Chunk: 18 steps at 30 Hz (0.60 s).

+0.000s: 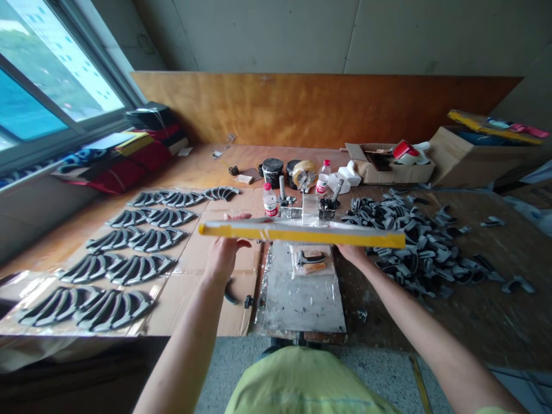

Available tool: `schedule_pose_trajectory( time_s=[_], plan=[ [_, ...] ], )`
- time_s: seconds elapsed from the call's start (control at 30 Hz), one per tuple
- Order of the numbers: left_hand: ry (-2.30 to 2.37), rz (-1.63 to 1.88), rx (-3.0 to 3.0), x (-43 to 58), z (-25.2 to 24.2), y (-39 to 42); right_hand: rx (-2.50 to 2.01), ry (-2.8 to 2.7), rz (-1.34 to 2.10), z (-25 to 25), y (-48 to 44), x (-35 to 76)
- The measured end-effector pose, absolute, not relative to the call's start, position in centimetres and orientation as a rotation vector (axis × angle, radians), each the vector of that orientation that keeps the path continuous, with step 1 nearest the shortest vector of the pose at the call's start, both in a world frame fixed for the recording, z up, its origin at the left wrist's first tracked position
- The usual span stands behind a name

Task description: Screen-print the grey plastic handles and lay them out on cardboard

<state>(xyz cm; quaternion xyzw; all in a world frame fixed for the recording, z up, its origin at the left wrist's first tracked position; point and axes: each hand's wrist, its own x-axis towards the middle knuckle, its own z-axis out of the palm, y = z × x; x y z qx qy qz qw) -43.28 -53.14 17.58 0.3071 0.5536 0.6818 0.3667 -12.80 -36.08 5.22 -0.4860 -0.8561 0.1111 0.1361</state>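
A flat frame with a yellow front edge (302, 233) is held nearly level above a metal plate (302, 299). My left hand (226, 250) grips it near its left end, fingers partly behind it. Under its right part is my right hand (351, 250), mostly hidden by the frame, with its fingers out of sight. Below the frame, a black and grey curved part (307, 258) lies beside tan pieces on a clear-wrapped pad on the plate. Two metal clamps (330, 208) stand just behind the frame.
Curved parts (140, 261) lie in rows on cardboard at the left. A loose pile of grey parts (414, 241) covers the right side. Behind stand bottles (270, 202), black tubs (272, 172), a tape roll (305, 175) and an open carton (390, 170).
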Motion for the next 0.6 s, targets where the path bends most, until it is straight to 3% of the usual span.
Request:
schedule_pose_trajectory(
  time_s=[0.17, 0.27, 0.37, 0.5, 0.6],
  plan=[
    [1.423, 1.851, 0.713, -42.6, 18.5, -51.3, -1.1, -2.69, 0.415, 2.2, -40.3, -14.5],
    [1.438, 1.707, 0.579, -39.7, 14.3, -53.7, -1.09, -2.667, 0.394, 3.4, -42.5, -16.4],
    [1.387, 1.168, 0.418, -35.8, 8.8, -56.8, -0.953, -2.627, 0.329, 4.6, -46.5, -18.6],
    [1.504, 1.149, 0.247, -35.5, 3.9, -60.0, -0.511, -2.801, 0.343, 4.5, -49.3, -18.6],
    [1.822, 1.135, 0.194, -40.8, 1.6, -62.5, -1.033, -2.852, 0.303, 3.8, -45.8, -13.2]
  ],
)
